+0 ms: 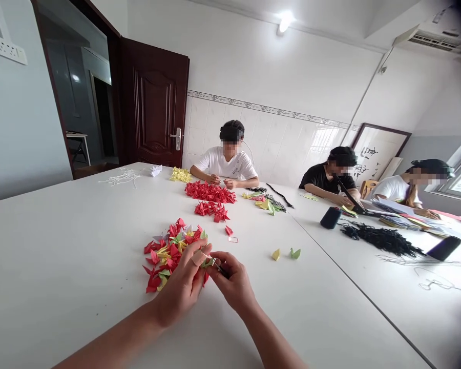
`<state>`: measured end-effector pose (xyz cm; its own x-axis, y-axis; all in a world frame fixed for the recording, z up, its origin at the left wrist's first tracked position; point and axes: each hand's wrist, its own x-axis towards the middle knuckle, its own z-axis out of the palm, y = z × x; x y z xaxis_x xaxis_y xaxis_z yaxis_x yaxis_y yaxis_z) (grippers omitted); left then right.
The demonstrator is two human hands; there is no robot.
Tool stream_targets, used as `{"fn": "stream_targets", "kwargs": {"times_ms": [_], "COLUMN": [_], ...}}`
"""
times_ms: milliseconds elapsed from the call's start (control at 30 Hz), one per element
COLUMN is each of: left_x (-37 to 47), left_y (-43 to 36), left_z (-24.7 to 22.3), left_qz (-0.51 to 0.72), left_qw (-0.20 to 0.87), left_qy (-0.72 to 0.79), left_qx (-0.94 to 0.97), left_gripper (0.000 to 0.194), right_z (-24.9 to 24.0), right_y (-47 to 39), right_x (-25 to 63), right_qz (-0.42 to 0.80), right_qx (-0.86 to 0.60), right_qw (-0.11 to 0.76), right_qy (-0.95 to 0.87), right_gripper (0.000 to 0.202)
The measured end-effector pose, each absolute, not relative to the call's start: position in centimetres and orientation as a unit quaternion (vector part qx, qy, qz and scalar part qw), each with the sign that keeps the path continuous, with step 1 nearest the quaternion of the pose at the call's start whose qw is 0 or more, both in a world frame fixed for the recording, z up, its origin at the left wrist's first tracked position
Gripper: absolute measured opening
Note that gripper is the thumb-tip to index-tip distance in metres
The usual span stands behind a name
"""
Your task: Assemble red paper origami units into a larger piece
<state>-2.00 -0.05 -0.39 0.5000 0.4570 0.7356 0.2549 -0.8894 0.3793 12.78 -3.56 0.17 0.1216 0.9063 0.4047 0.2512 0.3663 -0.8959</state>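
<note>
My left hand (pixel 186 277) is closed, its fingers pinching a green folded paper crane (pixel 207 263). A pale band wraps one finger of that hand. Close beside it, my right hand (pixel 234 282) grips a small tool (pixel 222 270) with a dark handle and a thin shaft. The shaft points at the green crane; whether it pierces the paper is hidden by my fingers. Behind and left of my left hand lies a mixed pile of red, yellow and green paper cranes (pixel 168 253). A single yellow crane (pixel 276 254) and a light green crane (pixel 295 253) sit farther right.
Farther back are red crane piles (pixel 211 192), yellow cranes (pixel 180 175) and white strings (pixel 125 177). A dark thread spool (pixel 331 218) and a black heap of cords (pixel 380 238) lie at right. Several people sit around the white table (pixel 80 246).
</note>
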Motion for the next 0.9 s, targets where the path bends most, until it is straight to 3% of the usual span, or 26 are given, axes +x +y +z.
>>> {"fn": "stream_targets", "kwargs": {"times_ms": [300, 533, 700, 900], "left_x": [-1.8, -2.0, -2.2, -2.2], "left_y": [-0.4, -0.4, -0.4, -0.2], "left_z": [0.4, 1.0, 1.0, 0.9], "left_qz": [0.449, 0.490, 0.486, 0.486], "left_qw": [0.075, 0.078, 0.090, 0.103], "left_qy": [0.235, 0.248, 0.255, 0.260], "left_qx": [0.859, 0.832, 0.831, 0.828], "left_gripper": [0.053, 0.042, 0.043, 0.046], "right_z": [-0.1, -0.7, -1.3, -2.5], "right_y": [-3.4, -1.5, -2.4, -1.8], "right_x": [12.9, 20.0, 27.4, 29.6], "right_qz": [0.328, 0.146, 0.010, 0.027], "right_qx": [-0.467, -0.627, -0.727, -0.765], "right_qw": [0.575, 0.643, 0.638, 0.598], "right_qy": [-0.587, -0.415, -0.254, -0.235], "right_gripper": [0.017, 0.034, 0.028, 0.022]}}
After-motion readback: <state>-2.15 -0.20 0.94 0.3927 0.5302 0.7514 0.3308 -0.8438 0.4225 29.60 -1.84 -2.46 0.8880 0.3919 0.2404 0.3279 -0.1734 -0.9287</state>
